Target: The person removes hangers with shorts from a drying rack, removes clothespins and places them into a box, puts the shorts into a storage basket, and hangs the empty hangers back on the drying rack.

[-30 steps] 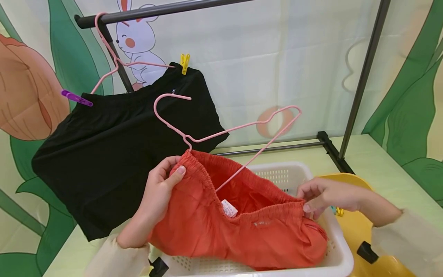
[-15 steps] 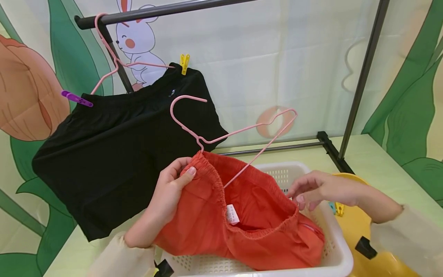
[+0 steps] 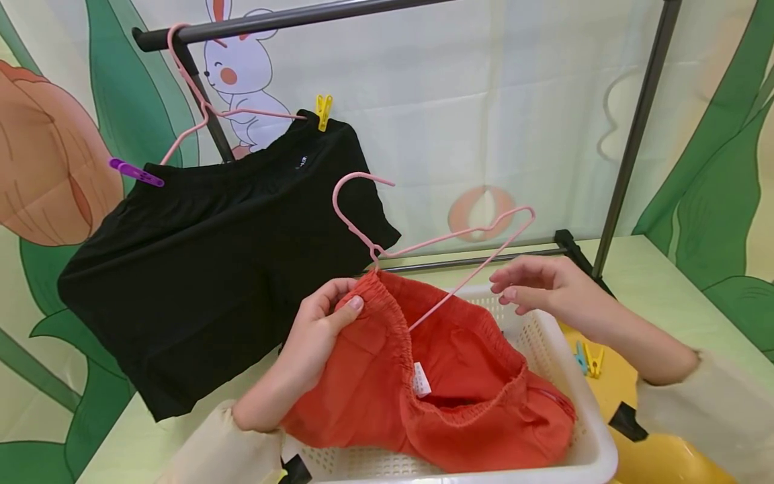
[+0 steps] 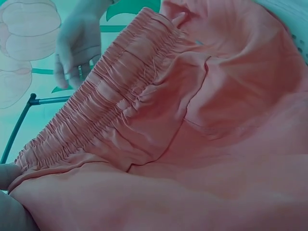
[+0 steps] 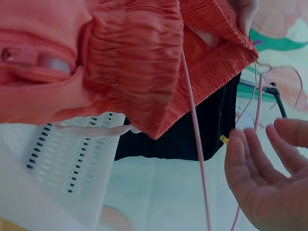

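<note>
Red shorts with a gathered elastic waistband droop over a white basket. My left hand pinches the waistband's left corner, thumb in front. A pink hanger pokes out of the waist opening, its hook up and its right end above the cloth; its lower left part is hidden inside the shorts. My right hand hovers near the hanger's right end, apart from hanger and shorts, fingers loosely bent with nothing between them. The right wrist view shows that hand beside the hanger's thin bar.
Black shorts hang at left from a dark rack bar, held by a purple clothespin and a yellow clothespin. The white basket stands below. A yellow tray with blue and yellow clothespins lies to the right.
My right hand has let go of the waistband's right side and risen toward the hanger's end. My left hand, with shorts and hanger, has shifted right. The waistband's right side has sagged.
</note>
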Motion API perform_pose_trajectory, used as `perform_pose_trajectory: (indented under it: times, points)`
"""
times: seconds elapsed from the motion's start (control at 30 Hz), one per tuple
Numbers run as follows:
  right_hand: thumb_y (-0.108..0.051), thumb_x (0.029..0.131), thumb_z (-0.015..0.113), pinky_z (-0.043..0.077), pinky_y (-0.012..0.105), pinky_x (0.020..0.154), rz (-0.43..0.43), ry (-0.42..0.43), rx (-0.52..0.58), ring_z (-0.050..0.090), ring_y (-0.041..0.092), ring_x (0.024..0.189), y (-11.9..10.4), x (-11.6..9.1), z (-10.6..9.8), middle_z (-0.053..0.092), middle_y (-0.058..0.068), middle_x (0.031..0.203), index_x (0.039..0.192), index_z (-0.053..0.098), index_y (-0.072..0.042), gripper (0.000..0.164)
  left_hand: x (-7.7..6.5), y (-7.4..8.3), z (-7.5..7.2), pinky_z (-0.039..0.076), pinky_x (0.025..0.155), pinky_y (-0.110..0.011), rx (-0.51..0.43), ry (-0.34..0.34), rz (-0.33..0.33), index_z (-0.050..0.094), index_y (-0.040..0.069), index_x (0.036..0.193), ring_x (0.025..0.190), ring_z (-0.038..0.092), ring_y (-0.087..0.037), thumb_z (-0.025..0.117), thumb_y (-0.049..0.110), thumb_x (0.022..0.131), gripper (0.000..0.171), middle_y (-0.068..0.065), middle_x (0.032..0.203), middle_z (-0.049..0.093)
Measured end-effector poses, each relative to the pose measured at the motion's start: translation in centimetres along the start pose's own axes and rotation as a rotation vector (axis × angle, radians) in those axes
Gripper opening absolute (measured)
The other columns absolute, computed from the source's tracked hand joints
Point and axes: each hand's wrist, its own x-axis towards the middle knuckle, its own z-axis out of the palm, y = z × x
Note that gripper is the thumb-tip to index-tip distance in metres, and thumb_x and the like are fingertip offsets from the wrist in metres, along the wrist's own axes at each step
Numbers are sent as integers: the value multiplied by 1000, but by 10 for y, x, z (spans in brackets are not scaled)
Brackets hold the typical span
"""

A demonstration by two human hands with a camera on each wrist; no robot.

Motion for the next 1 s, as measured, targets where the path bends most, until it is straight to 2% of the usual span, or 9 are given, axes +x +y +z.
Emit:
perform_pose_trajectory:
  times: [0.17,0.3,0.4,0.5,0.67,0.77,1.0]
  points:
    - [-9,85,56,50,23,70,-130,145,-174,58,0,85,-8,4,10,62,12,103,108,59,-4,23,1,-1,3,49,74,-23,8,-20,1,47,1,112,87,54,-16,45,7,90,22,-9,102,53]
    - [-2,82,58,49,18,68,-287,259,-309,54,-4,86,-10,8,18,63,8,101,106,62,-5,24,1,-1,6,49,74,-23,0,-33,-1,47,1,112,86,54,-16,45,6,90,23,-9,102,53]
    - [4,77,60,47,16,68,-420,335,-395,53,-1,90,-9,12,23,62,7,104,103,63,-5,27,0,-1,9,49,75,-24,2,-38,-2,48,1,112,86,54,-16,44,5,90,23,-10,102,53]
    - [8,73,63,45,15,72,-524,403,-465,55,8,95,-7,17,27,61,8,104,100,64,-5,30,0,-2,11,49,75,-25,8,-45,-1,48,2,112,85,55,-16,45,5,90,23,-11,103,54]
    - [9,69,66,43,26,75,-637,487,-586,54,23,95,-5,24,32,61,11,101,99,65,-4,33,0,-4,14,49,75,-25,8,-59,3,48,2,112,86,54,-16,45,5,90,23,-11,103,54]
    - [7,69,66,44,33,69,-692,513,-664,53,26,91,-4,29,35,60,13,99,99,65,-5,32,-1,-4,16,48,74,-23,-3,-67,2,48,1,112,86,54,-16,45,5,89,23,-10,102,53]
    - [1,74,58,45,35,60,-794,555,-835,55,27,80,-1,39,42,60,13,95,96,65,-7,25,-5,-4,22,49,74,-23,-32,-103,-6,47,1,112,88,53,-16,45,5,89,23,-9,103,53]
